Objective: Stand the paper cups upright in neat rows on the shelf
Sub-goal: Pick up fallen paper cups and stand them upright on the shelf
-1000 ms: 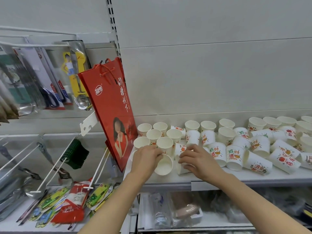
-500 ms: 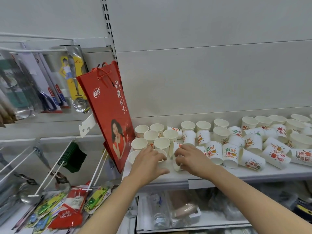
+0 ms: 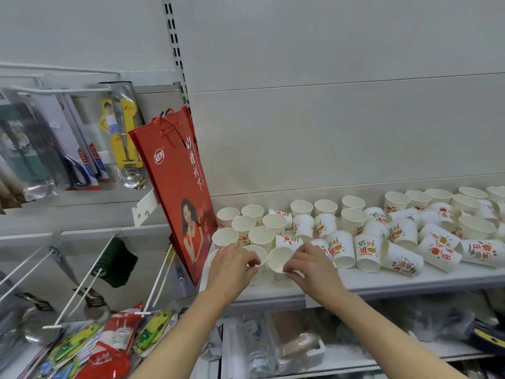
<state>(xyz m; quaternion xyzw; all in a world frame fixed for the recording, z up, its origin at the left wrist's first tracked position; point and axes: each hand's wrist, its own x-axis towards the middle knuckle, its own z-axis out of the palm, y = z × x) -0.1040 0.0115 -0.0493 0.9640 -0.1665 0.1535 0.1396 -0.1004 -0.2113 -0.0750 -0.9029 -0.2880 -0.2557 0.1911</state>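
Cup (image 3: pixel 279 262) is pinched at the rim by right hand (image 3: pixel 311 266); left hand (image 3: pixel 232 266) is curled on its neighbour (image 3: pixel 258 257). It should be set flush beside the left fingers, kept upright.

Shop: slotted shelving (image 3: pixel 355 280), packaged goods (image 3: pixel 120 138) on pegs

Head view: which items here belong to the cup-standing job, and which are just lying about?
Job:
paper cups
shelf
left hand, on front cup
right hand, on neighbouring cup

Lying about:
red gift bag
hanging utensil packs
snack packets
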